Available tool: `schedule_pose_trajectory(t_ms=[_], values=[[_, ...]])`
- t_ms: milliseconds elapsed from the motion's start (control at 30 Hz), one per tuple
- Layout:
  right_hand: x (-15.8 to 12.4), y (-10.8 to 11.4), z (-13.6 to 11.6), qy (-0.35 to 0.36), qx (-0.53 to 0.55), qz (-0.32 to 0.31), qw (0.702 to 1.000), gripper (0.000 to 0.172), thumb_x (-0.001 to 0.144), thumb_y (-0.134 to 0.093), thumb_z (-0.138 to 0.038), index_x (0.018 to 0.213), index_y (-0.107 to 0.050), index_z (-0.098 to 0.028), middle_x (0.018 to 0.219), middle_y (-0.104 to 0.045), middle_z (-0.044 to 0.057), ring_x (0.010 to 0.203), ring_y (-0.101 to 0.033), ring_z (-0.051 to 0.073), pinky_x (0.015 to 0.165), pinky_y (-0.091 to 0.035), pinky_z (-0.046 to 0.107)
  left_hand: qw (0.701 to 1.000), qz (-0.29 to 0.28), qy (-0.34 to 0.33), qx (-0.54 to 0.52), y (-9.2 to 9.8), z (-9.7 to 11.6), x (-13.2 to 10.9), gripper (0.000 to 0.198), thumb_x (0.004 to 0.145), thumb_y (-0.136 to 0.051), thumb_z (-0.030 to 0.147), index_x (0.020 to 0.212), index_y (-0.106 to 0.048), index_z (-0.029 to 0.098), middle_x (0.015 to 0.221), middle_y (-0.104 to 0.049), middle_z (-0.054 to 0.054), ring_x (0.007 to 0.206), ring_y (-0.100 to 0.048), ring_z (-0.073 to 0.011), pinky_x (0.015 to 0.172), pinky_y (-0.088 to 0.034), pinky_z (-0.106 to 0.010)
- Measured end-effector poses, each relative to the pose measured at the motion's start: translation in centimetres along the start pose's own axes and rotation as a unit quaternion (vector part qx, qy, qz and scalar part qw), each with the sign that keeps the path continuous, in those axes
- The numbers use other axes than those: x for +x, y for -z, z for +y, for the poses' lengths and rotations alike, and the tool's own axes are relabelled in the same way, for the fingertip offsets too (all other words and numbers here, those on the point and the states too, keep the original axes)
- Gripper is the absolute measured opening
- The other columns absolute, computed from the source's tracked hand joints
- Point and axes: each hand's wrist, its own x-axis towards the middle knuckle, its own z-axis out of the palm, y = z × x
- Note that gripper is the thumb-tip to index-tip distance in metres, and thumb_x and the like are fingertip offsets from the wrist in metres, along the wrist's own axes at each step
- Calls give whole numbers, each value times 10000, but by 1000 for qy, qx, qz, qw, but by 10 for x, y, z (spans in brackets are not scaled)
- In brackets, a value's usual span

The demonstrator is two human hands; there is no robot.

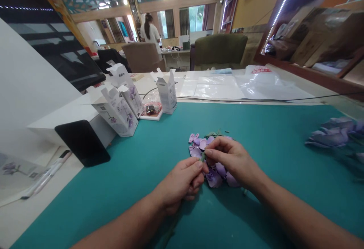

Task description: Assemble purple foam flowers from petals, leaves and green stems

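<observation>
Just below the middle of the head view, my left hand (184,177) is closed round a green flower stem (203,156), whose blurred lower part runs down towards me. My right hand (231,158) pinches at the stem's upper end; its thumb and forefinger meet there, and whether a separate small part lies between them is hidden. Behind and under both hands lies a heap of loose purple plastic petals (214,178), partly covered by the fingers. Small green leaf-like parts (214,133) lie at the heap's far side.
A green mat (136,188) covers the desk. Open white boxes (167,91) and a dark phone or tablet (82,142) stand at the left, near pens (48,175). Purple flowers (332,133) lie far right. Clear plastic bags (216,89) lie behind the mat. A person (150,32) stands beyond.
</observation>
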Motion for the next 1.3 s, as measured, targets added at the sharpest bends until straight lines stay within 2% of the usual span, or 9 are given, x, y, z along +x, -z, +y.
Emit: schedule_pose_trajectory(t_ms=[100,333,467,600,700,867,933,1133,1300], values=[[0,4,-5,-18,-1,-31,999,277,660,-718,-437,695,-595,-191,604,-604,-18,587,-545,120,594,-456,272,1000,-11,5,-6,1,2,0,197,877,-468,374,856,-494,180,531,-368,85,368,-186,-24,377,-99,-166],[1,18,-15,0,-45,-37,998,236,656,-724,-406,707,-654,-186,636,-630,-4,604,-557,122,596,-459,273,999,-34,-6,-18,4,5,-1,172,892,-458,327,853,-513,170,525,-386,79,352,-211,-17,355,-136,-151],[6,49,-27,27,-104,38,994,231,678,-699,-384,801,-683,-190,696,-674,26,622,-581,132,606,-476,282,999,-32,-14,-27,8,7,2,171,901,-440,305,906,-533,162,549,-422,69,345,-254,-20,336,-184,-143],[10,75,-33,18,-196,61,979,199,715,-641,-335,834,-674,-179,701,-678,34,617,-583,133,588,-476,272,999,-31,-12,-32,12,8,6,169,905,-435,272,1013,-524,178,551,-440,67,339,-285,-34,316,-226,-144],[13,84,-31,16,-296,53,954,166,747,-575,-284,832,-675,-182,717,-684,34,655,-599,146,594,-470,268,999,-24,-9,-36,14,9,8,200,901,-435,249,1077,-507,185,552,-457,63,339,-311,-41,310,-247,-142],[19,92,-26,24,-505,61,861,193,769,-518,-202,845,-695,-207,803,-711,32,731,-616,176,603,-426,273,999,-11,-19,-47,17,12,10,227,890,-437,212,1101,-504,163,570,-490,47,345,-325,-38,312,-292,-140],[20,93,-24,17,-542,58,838,214,782,-508,-190,870,-702,-214,850,-722,33,770,-627,185,620,-423,271,998,-9,-22,-50,18,14,10,234,883,-440,200,1105,-503,161,574,-495,44,347,-332,-40,309,-292,-137],[26,90,-12,6,-578,36,815,259,831,-481,-175,950,-707,-217,974,-718,36,884,-626,194,727,-427,277,998,14,-25,-54,21,18,12,240,877,-429,177,1105,-500,154,572,-499,42,349,-344,-45,304,-294,-136],[34,83,8,40,-616,9,787,287,864,-452,-177,984,-709,-217,1007,-679,67,911,-604,200,737,-417,272,998,25,-19,-55,21,18,13,234,880,-420,173,1099,-501,157,565,-488,45,347,-341,-43,301,-278,-130]])
